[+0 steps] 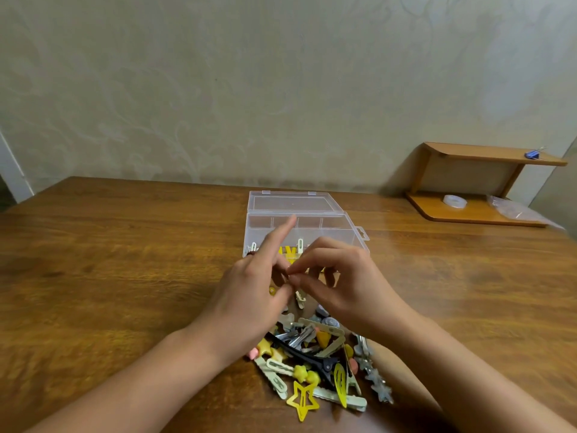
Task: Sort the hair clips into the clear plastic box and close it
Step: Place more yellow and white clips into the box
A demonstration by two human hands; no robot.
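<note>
Sorting under way: left hand (249, 295) and right hand (340, 276) pinching a pale clip (300, 300) between pile (318, 360) and open clear box (307, 232) on bench (125, 276), likely needing placement into a compartment.

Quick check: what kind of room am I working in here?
Probably a home room: a brown wooden table against pale floral-patterned wallpaper, with a small wooden desk shelf holding a clear tape roll.

Two bare forearms, no sleeves in view. A dark reddish ring (249, 253) circles one finger of the left hand (249, 295).
</note>
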